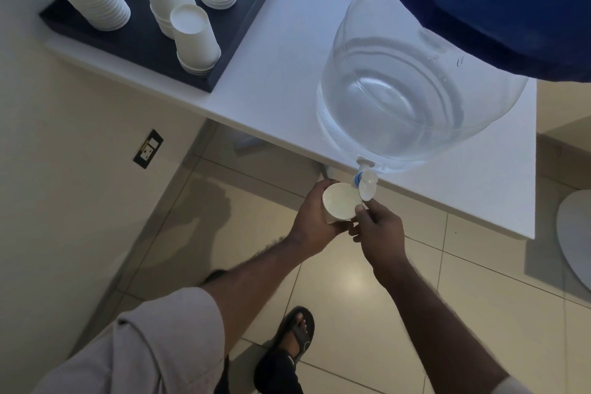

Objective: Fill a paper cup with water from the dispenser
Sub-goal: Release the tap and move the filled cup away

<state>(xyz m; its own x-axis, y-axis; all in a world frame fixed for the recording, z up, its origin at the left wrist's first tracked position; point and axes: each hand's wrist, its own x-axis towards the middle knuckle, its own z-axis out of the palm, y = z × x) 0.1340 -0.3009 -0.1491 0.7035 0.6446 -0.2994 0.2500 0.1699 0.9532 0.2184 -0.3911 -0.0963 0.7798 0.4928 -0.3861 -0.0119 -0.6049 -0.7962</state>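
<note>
Left hand [315, 214] wraps around a white paper cup [340, 203], fingers closed on its side wall, holding it upright, off the bench's front edge and just under the tap [364, 181]. Cup mouth faces up; inside looks pale, water level can't be told. Right hand [380, 230] has thumb and fingers pinched on the tap's white lever, closed on it. The two hands nearly touch beside the cup.

The tap sticks out from the bottom of a clear water jug [412, 96], which sits at the front edge of the white bench [287, 67], toward its right end. Jug holds water in its lower part. A dark blue cover [499, 0] sits over the jug's top, filling the upper right.

At the bench's far left corner lies a dark tray [144, 41] with stacks of upside-down white paper cups [195, 38], four stacks, one tall and leaning at the left.

Below the bench: beige tiled floor [351, 281], a wall socket [148, 149] on the left wall, a foot in a black sandal [295, 334]. Grey sleeve [166, 345] on the left arm.
</note>
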